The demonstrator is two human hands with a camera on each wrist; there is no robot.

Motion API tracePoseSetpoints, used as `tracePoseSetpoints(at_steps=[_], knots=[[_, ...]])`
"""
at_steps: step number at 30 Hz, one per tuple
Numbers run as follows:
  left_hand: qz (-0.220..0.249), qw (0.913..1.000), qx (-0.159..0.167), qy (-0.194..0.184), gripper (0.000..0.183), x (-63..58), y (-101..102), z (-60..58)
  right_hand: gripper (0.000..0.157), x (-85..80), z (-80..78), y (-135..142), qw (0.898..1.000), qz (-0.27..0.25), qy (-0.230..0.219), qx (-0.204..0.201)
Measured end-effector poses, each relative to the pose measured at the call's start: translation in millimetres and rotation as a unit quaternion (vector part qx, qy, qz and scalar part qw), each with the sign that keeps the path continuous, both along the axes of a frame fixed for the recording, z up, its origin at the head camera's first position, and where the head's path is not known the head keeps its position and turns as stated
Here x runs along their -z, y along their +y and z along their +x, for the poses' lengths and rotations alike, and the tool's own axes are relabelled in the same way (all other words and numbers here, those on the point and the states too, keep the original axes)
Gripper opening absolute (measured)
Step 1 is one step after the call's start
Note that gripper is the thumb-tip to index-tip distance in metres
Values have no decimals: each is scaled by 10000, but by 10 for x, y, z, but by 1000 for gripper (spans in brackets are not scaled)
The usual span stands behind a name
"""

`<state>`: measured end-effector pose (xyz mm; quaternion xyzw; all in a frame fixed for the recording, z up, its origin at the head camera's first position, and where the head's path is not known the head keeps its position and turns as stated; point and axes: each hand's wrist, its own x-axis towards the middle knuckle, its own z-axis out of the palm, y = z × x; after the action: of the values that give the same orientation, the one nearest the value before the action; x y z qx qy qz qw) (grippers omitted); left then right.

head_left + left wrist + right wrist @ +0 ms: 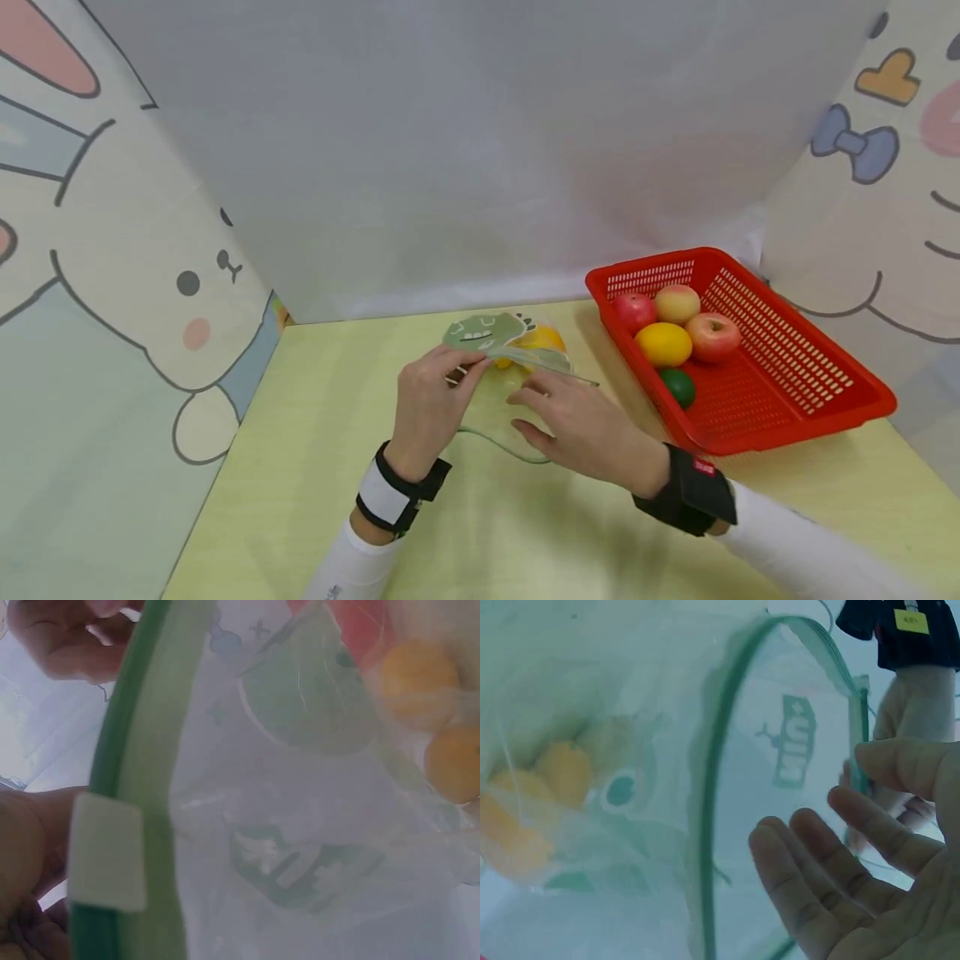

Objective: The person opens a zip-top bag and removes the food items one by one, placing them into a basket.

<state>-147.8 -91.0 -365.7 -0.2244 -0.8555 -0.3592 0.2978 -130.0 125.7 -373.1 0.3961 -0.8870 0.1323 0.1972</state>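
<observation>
1. Evidently, the step in hand concerned the mouth of the clear printed bag (468, 331), held near the table's (330, 467) 12 o'clock edge, the red basket (765, 412) lying at its 3 o'clock.
2. Good practice, in this inspector's judgement, called for a firm hold near the slider (107, 853), a well-spread rim (118, 742) and light tension, lest the orange fruit (420, 679) roll.
3. Left hand (433, 400), at the bag's 8 o'clock: thumb and fingers pinched the rim.
4. Right hand (581, 425), at 5 o'clock: fingers parted, loosely curved, grasping nothing; contact with the rim could not be confirmed.
</observation>
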Motion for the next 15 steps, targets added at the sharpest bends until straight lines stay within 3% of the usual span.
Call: tracePoseSetpoints(at_steps=[4, 8, 12, 15], knots=[[0, 10000, 14, 45, 11, -4, -4, 8, 39, 163, -115, -213, 9931, 555, -901, 510], [61, 9999, 62, 58, 11, 3, -2, 18, 55, 250, -293, -322, 9813, 663, -1572, 886], [57, 9999, 89, 128, 10, 12, 1, 4, 71, 292, -523, -385, 9697, 738, -2019, 1157], [2, 9998, 109, 193, 11, 26, 7, -6, 70, 321, -692, -408, 9655, 790, -2073, 1362]])
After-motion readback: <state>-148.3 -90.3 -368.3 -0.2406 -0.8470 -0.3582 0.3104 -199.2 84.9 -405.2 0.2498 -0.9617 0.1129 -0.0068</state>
